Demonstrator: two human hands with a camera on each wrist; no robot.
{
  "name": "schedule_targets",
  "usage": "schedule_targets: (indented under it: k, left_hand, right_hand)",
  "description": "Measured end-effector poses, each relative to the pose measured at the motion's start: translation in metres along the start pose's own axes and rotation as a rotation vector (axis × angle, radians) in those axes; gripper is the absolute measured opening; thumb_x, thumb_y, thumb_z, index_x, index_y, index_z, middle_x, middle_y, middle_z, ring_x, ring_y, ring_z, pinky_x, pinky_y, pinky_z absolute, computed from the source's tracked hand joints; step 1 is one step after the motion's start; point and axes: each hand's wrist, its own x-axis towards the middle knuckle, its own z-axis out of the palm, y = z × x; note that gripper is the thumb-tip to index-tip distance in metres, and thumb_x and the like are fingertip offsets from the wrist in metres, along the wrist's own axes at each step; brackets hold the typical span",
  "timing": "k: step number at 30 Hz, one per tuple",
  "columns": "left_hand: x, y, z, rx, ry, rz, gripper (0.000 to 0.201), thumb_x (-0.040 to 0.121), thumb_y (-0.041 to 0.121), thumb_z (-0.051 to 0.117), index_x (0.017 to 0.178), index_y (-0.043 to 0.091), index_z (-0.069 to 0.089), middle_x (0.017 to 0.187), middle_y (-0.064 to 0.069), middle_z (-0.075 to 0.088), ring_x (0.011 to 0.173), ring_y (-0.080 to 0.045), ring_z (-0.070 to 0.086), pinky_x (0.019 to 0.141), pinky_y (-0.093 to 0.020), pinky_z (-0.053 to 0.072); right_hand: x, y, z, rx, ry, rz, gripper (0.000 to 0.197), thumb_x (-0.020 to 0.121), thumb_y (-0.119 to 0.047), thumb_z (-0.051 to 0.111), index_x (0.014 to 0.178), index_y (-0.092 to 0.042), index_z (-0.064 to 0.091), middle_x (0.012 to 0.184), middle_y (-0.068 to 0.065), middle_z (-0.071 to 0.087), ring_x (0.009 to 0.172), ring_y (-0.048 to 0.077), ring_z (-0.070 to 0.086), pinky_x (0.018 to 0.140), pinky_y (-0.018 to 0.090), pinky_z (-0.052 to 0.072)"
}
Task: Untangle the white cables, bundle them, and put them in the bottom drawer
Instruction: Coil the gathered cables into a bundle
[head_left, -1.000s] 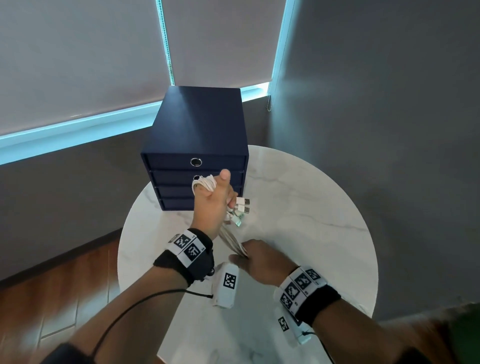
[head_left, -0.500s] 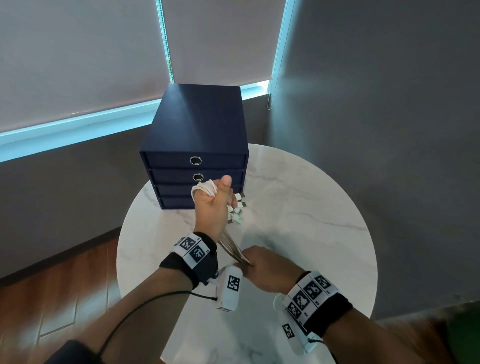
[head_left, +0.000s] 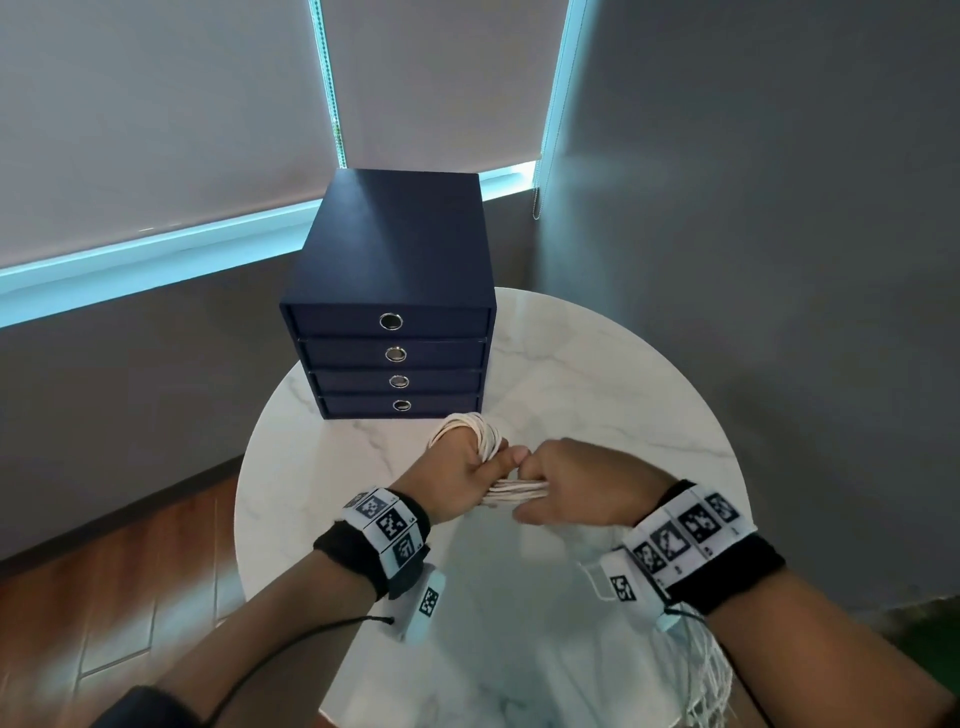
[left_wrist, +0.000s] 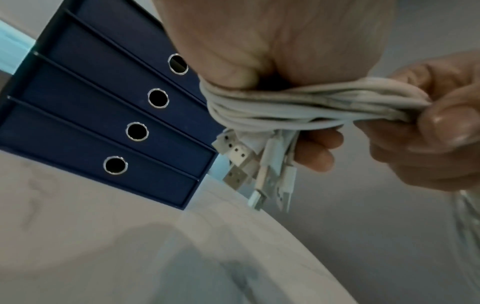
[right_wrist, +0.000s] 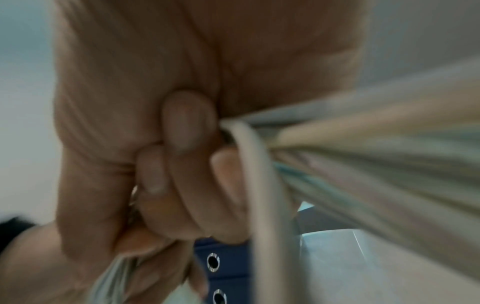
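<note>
One navy drawer unit (head_left: 389, 291) is sitting on the round marble counter (head_left: 597, 374), its four drawers all standing closed, each with one metal ring pull; nothing inside is showing. Just in front of the bottom drawer (head_left: 400, 406), the white cables (head_left: 475, 434) are looping as a bundle around the left hand (head_left: 457, 480), whose grip is curling round them, several USB plugs (left_wrist: 249, 164) dangling beneath. Beside it, the right hand (head_left: 576, 480) is pinching the gathered strands tightly, the rest trailing off the counter's near edge.
</note>
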Motion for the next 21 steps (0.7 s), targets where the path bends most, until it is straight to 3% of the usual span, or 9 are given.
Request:
schedule_targets:
  k: [2,4,7,9,11,13,16,19,21]
  left_hand:
    - [-0.001,0.009,0.001,-0.075,-0.066,-0.031,0.064,0.1,0.055,0.047,0.054,0.013,0.06,0.045,-0.004,0.06,0.039,-0.026,0.056,0.044,-0.04,0.048]
    - [0.0,0.019,0.002,-0.112,-0.094,-0.033,0.073,0.1,0.057,0.046,0.051,0.006,0.059,0.043,-0.009,0.059,0.038,-0.03,0.058,0.045,-0.043,0.05]
    - [0.005,0.028,-0.003,-0.176,-0.085,-0.019,0.081,0.097,0.064,0.044,0.048,0.0,0.054,0.042,-0.015,0.056,0.039,-0.03,0.059,0.048,-0.032,0.047]
    - [0.007,0.031,-0.007,-0.188,-0.112,0.001,0.08,0.092,0.065,0.052,0.047,-0.001,0.051,0.041,-0.015,0.055,0.037,-0.028,0.057,0.049,-0.028,0.045]
    - [0.008,0.035,-0.011,-0.153,-0.139,-0.078,0.069,0.082,0.054,0.074,0.053,-0.004,0.051,0.044,-0.013,0.056,0.037,-0.028,0.054,0.043,-0.029,0.044]
    - [0.007,0.038,-0.011,-0.057,-0.156,-0.167,0.056,0.074,0.04,0.086,0.053,0.003,0.05,0.045,-0.007,0.053,0.038,-0.024,0.051,0.041,-0.032,0.045]
    - [0.007,0.039,-0.008,0.013,-0.137,-0.245,0.048,0.076,0.033,0.084,0.056,0.012,0.045,0.048,-0.001,0.042,0.039,-0.02,0.045,0.044,-0.037,0.045]
    - [0.006,0.041,-0.01,-0.159,-0.15,-0.278,0.045,0.085,0.019,0.073,0.057,0.017,0.037,0.045,-0.002,0.034,0.039,-0.021,0.036,0.044,-0.034,0.035]
    - [0.003,0.046,-0.013,-0.305,-0.18,-0.271,0.046,0.089,0.009,0.066,0.054,0.018,0.036,0.043,-0.005,0.034,0.037,-0.02,0.033,0.046,-0.033,0.031]
  right_hand:
    - [-0.001,0.002,-0.015,0.028,0.031,0.011,0.018,0.075,-0.04,0.074,0.078,-0.023,0.071,0.066,-0.001,0.068,0.057,0.013,0.061,0.059,0.033,0.05]
    - [-0.002,0.003,-0.029,0.055,0.047,0.008,0.022,0.072,-0.04,0.077,0.081,-0.021,0.072,0.07,0.0,0.07,0.06,0.017,0.063,0.061,0.035,0.052]
    - [-0.001,-0.003,-0.046,0.036,0.086,-0.009,0.023,0.07,-0.038,0.08,0.075,-0.019,0.068,0.067,-0.001,0.066,0.054,0.01,0.054,0.059,0.034,0.05]
    - [0.0,-0.008,-0.056,0.011,0.096,-0.016,0.023,0.071,-0.038,0.079,0.071,-0.019,0.065,0.06,-0.006,0.061,0.053,0.007,0.051,0.058,0.034,0.048]
    - [0.0,-0.013,-0.063,-0.015,0.096,-0.029,0.017,0.072,-0.031,0.076,0.07,-0.019,0.064,0.057,-0.009,0.058,0.051,0.004,0.048,0.055,0.029,0.044]
    - [0.001,-0.017,-0.07,-0.05,0.102,-0.047,0.008,0.073,-0.02,0.073,0.071,-0.02,0.065,0.058,-0.01,0.058,0.05,0.003,0.048,0.052,0.023,0.04]
    - [0.006,-0.024,-0.076,-0.125,0.117,-0.085,0.015,0.072,-0.011,0.069,0.074,-0.024,0.061,0.064,-0.01,0.057,0.052,0.005,0.049,0.052,0.022,0.037]
    - [0.011,-0.026,-0.075,-0.121,0.175,-0.136,0.022,0.072,-0.011,0.068,0.083,-0.028,0.059,0.068,-0.01,0.057,0.058,0.006,0.05,0.054,0.026,0.04]
    - [0.015,-0.023,-0.071,-0.028,0.193,-0.173,0.031,0.074,-0.009,0.067,0.094,-0.032,0.059,0.077,-0.01,0.061,0.061,0.002,0.052,0.057,0.022,0.04]
